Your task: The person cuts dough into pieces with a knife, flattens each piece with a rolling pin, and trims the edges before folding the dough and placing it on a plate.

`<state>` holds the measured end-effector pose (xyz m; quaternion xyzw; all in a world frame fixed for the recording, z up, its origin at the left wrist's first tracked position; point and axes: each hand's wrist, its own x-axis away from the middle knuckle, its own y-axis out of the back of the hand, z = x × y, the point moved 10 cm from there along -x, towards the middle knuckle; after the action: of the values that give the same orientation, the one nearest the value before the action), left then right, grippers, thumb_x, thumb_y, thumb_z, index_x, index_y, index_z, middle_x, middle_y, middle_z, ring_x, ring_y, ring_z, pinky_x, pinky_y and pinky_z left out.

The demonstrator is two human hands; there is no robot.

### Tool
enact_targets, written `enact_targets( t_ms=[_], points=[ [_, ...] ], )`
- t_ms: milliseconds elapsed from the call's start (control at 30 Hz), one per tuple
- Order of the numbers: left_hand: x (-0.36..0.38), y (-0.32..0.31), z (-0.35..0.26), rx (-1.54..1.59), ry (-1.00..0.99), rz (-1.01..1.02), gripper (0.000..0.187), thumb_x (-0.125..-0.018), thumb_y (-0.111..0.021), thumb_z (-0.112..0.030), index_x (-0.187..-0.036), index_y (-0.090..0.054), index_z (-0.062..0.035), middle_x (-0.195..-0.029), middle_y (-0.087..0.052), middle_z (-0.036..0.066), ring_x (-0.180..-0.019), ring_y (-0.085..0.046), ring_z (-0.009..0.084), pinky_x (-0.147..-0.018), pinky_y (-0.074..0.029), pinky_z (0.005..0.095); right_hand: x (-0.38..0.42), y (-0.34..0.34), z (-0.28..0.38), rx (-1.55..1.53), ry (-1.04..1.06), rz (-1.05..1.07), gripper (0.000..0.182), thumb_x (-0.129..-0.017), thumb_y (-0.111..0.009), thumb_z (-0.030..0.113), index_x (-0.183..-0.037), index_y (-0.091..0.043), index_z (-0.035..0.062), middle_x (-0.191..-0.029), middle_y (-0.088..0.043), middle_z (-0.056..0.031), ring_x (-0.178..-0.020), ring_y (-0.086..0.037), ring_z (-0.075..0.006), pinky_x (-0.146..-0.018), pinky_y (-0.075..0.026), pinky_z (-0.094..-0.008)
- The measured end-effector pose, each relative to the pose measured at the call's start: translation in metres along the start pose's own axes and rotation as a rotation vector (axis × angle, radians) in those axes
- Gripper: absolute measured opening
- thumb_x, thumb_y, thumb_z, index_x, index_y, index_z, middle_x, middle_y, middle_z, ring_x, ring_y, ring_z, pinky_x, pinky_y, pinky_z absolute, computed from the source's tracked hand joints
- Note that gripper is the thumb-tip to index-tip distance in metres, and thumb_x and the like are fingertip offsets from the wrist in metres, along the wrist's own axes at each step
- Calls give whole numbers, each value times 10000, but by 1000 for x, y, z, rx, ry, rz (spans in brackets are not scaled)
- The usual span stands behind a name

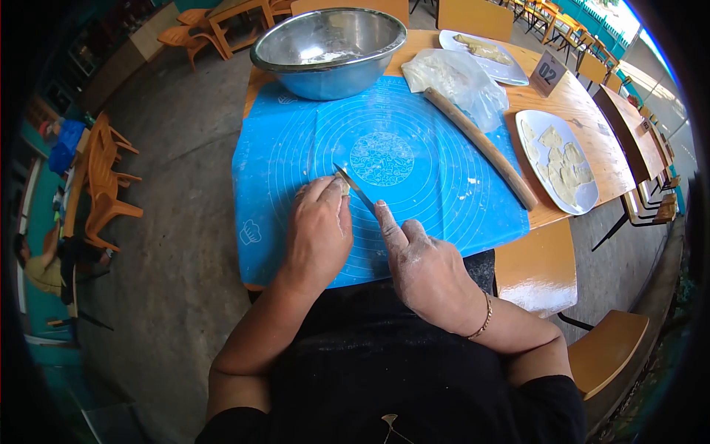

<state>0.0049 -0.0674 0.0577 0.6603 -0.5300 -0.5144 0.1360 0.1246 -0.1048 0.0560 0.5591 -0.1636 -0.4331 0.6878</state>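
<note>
My right hand [433, 270], dusted with flour, grips a knife [357, 189], its index finger stretched along the back of the blade. The blade points away and to the left, low over the blue baking mat [288, 148]. Close beside the blade, my left hand [319, 233] is closed with its fingers bent together. A small pale piece, apparently dough [345, 190], shows at those fingertips; the rest is hidden by the hand. Farther right, a wooden rolling pin [481, 148] lies slantwise across the mat, apart from both hands.
A large metal bowl [325, 80] with white flour inside stands at the mat's back left. Behind the rolling pin lies a clear plastic bag [473, 92]. White plates [583, 207] with flat dough pieces [566, 166] sit right and back, near a "02" card [548, 72]. Chairs surround the table.
</note>
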Motion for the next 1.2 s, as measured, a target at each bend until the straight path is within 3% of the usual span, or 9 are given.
enact_targets(
  t_ms=[100,933,1200],
  points=[
    [0,-4,2,10,17,21,207,-915,-569,-30,-1056,-649,98,-1077,-657,259,-1028,-617,411,-936,-480,471,-1,-1,-2,15,26,-4,599,-843,-557,7,-1417,-428,-104,-851,-572,-189,-626,-640,-292,-555,-536,-382],
    [-1,-6,-6,-93,9,4,192,-889,-589,-7,-1045,-663,77,-1080,-669,233,-1001,-629,410,-912,-497,464,-18,-2,-8,72,132,64,550,-855,-513,-25,-1392,-450,-127,-829,-593,-209,-618,-642,-289,-556,-539,-381],
    [2,-4,0,-81,23,-41,203,-881,-604,-25,-1047,-674,70,-1085,-674,230,-1004,-628,409,-922,-493,458,-17,2,-28,50,43,41,567,-877,-527,8,-1435,-444,-48,-836,-601,-197,-653,-655,-310,-595,-544,-404]
  ],
)
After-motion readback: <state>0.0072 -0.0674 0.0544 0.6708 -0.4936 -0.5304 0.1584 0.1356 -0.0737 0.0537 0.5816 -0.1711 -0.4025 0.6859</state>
